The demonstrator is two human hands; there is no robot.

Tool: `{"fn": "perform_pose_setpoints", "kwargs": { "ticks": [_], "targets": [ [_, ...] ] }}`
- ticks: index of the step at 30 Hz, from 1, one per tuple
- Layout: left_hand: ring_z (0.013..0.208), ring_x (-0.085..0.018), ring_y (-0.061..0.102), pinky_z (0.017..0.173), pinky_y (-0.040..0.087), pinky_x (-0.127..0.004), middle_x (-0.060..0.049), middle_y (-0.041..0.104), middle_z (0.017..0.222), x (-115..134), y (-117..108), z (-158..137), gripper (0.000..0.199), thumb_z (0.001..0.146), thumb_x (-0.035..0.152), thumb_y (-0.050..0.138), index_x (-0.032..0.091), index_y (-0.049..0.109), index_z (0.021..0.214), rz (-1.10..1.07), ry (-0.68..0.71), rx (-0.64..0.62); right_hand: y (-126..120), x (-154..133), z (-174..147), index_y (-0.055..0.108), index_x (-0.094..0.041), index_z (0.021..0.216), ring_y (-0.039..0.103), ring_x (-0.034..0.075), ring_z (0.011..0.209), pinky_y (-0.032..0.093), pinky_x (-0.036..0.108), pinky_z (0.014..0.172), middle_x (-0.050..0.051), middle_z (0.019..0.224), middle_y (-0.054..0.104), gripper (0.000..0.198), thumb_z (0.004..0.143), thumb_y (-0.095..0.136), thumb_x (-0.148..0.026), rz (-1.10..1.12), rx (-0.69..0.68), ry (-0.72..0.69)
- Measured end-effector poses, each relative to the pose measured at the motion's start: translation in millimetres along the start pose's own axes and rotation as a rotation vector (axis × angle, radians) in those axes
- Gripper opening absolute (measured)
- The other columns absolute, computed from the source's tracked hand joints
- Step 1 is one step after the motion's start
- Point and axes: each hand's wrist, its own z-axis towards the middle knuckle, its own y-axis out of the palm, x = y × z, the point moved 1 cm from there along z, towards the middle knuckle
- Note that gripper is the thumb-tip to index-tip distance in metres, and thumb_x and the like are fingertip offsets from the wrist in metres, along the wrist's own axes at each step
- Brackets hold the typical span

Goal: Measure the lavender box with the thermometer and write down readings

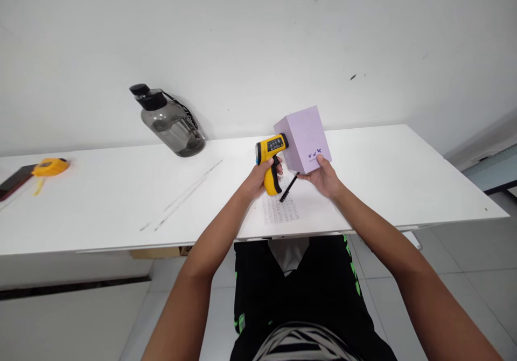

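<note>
Lilac box (307, 134), tiny illegible print (315, 154), yellow thermometer (270, 154)

Bare arms (374, 226) reach forward, both hands (324, 180) gripping.

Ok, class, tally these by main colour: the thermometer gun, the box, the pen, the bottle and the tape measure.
Yellow: 2 (thermometer gun, tape measure)
Purple: 1 (box)
Black: 1 (pen)
Grey: 1 (bottle)
Total: 5

A white table (388, 178), scuffed wall (258, 43) and tiled floor (452, 258) suggest a workroom.
</note>
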Motion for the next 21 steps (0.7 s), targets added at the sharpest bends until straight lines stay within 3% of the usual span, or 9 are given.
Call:
{"fn": "perform_pose_setpoints", "kwargs": {
  "ticks": [13, 21],
  "targets": [
    [0.073, -0.012, 0.062, 0.070, 0.051, -0.027, 0.000, 0.066, 0.079, -0.3, 1.1, -2.0, 0.053, 0.071, 0.057, 0.082, 0.017, 0.065, 0.101, 0.009, 0.015, -0.027, 1.4, -1.8, -1.0, 0.060, -0.032, 0.117, 0.069, 0.032, 0.114, 0.060, 0.051, 0.089, 0.004, 0.122, 0.074, 0.065, 0.070, 0.074, -0.074, -0.026, 0.012, -0.031],
    [0.068, -0.012, 0.060, 0.070, 0.051, -0.027, 0.001, 0.066, 0.073, 1.7, 6.7, -5.5, 0.061, 0.067, 0.056, 0.087, 0.016, 0.064, 0.106, 0.018, 0.018, -0.053, -0.9, -3.2, 0.8, 0.059, -0.034, 0.123, 0.072, 0.027, 0.099, 0.061, 0.046, 0.086, 0.003, 0.120, 0.074, 0.066, 0.073, 0.070, -0.075, 0.006, 0.011, 0.017]
  ]
}}
